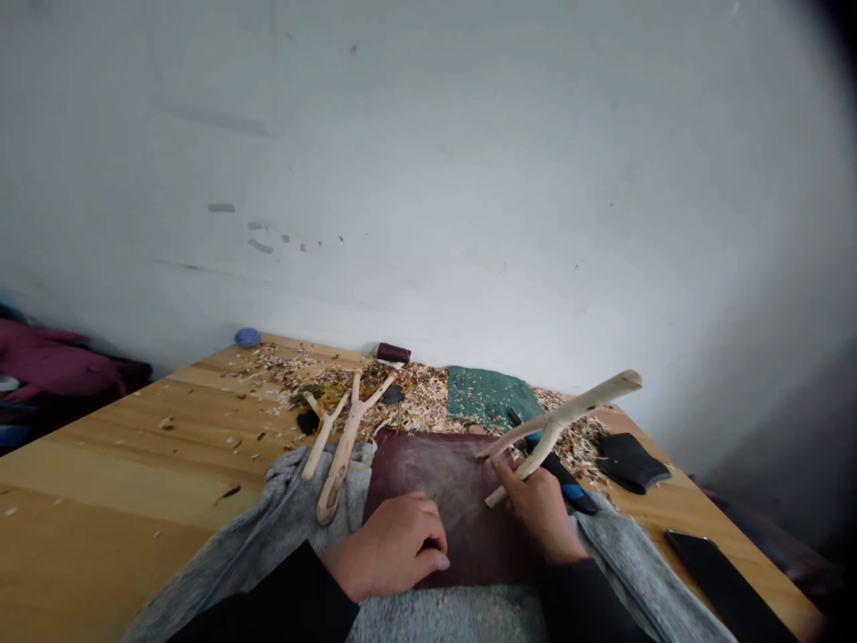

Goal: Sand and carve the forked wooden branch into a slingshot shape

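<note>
A peeled forked branch (569, 413) is gripped near its fork arms by my right hand (539, 509), its thick end pointing up and right. Under both hands lies a maroon sheet of sandpaper (408, 460), with pale dust over its middle. My left hand (388, 546) rests on the sheet's left side, fingers curled into a loose fist with nothing visible in them. Left of the sheet, on grey cloth (268, 509), lie a larger peeled forked branch (346, 446) and a smaller forked branch (322, 438).
Wood shavings (421, 397) cover the table's back, around a green cloth (492, 393) and a maroon thread spool (393, 354). A blue-and-black tool (569, 482) lies behind my right hand. At right are a black folded piece (630, 460) and a phone (727, 580). The wall (428, 223) borders the table.
</note>
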